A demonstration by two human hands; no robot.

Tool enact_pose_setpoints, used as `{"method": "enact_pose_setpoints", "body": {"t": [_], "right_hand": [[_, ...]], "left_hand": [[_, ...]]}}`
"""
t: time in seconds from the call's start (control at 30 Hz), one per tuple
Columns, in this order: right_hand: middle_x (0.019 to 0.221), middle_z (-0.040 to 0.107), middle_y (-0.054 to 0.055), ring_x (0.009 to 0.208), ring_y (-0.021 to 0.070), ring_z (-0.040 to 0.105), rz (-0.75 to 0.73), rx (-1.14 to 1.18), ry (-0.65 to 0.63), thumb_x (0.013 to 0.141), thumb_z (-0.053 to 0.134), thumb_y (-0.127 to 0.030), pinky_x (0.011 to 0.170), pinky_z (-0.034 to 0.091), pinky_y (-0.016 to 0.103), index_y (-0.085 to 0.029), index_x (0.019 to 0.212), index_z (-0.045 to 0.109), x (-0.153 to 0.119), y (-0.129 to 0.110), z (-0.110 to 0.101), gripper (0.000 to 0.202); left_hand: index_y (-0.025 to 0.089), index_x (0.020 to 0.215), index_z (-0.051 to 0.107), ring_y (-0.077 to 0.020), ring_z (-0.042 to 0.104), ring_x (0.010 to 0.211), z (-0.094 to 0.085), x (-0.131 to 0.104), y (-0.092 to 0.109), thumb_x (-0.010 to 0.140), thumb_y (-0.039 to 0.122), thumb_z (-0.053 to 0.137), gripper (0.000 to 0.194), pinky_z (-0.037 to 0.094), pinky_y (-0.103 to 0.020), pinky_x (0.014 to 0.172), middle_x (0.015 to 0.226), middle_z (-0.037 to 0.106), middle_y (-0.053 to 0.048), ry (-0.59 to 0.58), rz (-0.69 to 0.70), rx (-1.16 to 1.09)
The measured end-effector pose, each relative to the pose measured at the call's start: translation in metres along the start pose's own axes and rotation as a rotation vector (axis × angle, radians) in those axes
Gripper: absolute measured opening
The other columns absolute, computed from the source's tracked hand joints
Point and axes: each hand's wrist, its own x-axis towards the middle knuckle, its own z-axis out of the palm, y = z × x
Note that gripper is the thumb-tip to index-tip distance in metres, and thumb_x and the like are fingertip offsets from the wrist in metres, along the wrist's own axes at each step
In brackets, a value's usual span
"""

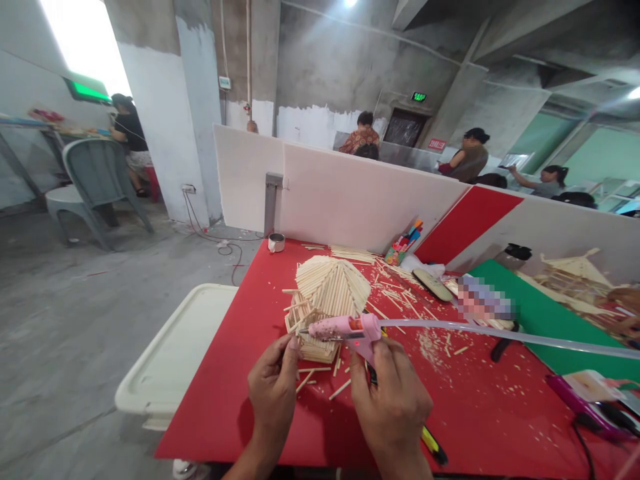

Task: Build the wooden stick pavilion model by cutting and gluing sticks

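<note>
My right hand is closed around the handle of a pink hot glue gun. A long clear glue stick runs out of the gun's back to the right. The nozzle points left, right by the fingertips of my left hand. Thumb and fingers of that hand are pinched together; what they hold is too small to make out. Just behind the gun stands a small house model made of wooden sticks, with a pointed, many-sided roof. The gun hides part of its front.
Loose sticks and scraps litter the red tabletop. A metal cup, a box of markers, a yellow-and-black cutter and a purple power strip lie around. A white partition borders the back; people sit beyond.
</note>
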Motion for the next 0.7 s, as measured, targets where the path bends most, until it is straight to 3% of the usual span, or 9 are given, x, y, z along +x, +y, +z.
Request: {"method": "enact_pose_setpoints", "body": {"t": [0.23,0.43,0.7], "right_hand": [[0.087,0.066,0.011,0.076,0.0193,0.062,0.007,0.006,-0.01,0.092,0.05,-0.027,0.066,0.049,0.028,-0.012,0.099,0.058,-0.0001,-0.0006,-0.0001,0.018],[0.089,0.066,0.012,0.078,0.019,0.062,0.012,0.02,-0.011,0.092,0.052,-0.027,0.068,0.049,0.028,-0.012,0.099,0.057,0.0002,-0.0008,0.0003,0.017],[0.087,0.066,0.011,0.076,0.0192,0.062,0.016,0.009,-0.01,0.093,0.05,-0.028,0.066,0.049,0.028,-0.013,0.1,0.057,-0.0006,-0.001,-0.0004,0.018]], "left_hand": [[0.019,0.081,0.077,-0.0165,0.057,0.052,0.0011,-0.0009,0.0032,0.071,0.039,0.07,0.024,0.045,-0.023,0.045,0.05,0.059,0.001,0.022,-0.022,-0.008],[0.018,0.086,0.076,-0.0112,0.05,0.048,-0.0002,-0.0009,-0.0056,0.077,0.039,0.066,0.024,0.047,-0.022,0.05,0.059,0.063,0.001,-0.009,0.019,0.013],[0.015,0.084,0.075,-0.0101,0.045,0.044,0.0011,-0.0023,0.0,0.074,0.042,0.069,0.03,0.043,-0.022,0.045,0.052,0.057,0.003,-0.002,-0.069,-0.078]]}}
